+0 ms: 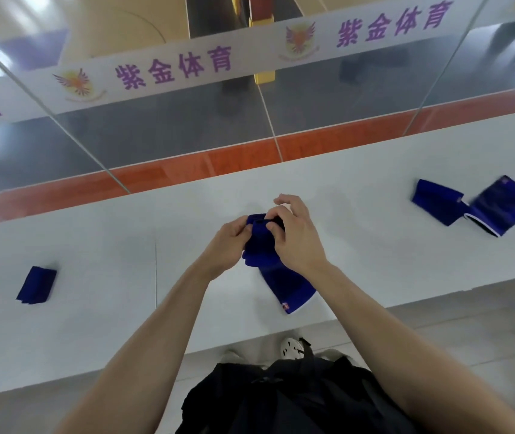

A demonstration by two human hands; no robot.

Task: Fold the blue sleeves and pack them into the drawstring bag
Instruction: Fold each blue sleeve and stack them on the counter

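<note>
We hold the blue sleeve over the middle of the desk, and what matters is how it lies. Its far end is bunched between our hands, while the rest runs back toward us and to the right, ending in a labelled hem close to the desk's near edge. The left hand has its fingers curled round the bunched end from the left. The right hand pinches that same end between thumb and fingers, with the forefinger lifted clear. The long axis therefore slants from the hands down under the right wrist, and the loose tail lies nearer the right hand than the left. We judge that the next fold has to work along that slant, bringing the bunched end and the tail together, and that the right hand is better placed to reach the tail. A folded sleeve lies well apart on the left. At the far right a flat sleeve lies corner to corner with a second flat sleeve. We cannot pick out the drawstring bag with any certainty.
</note>
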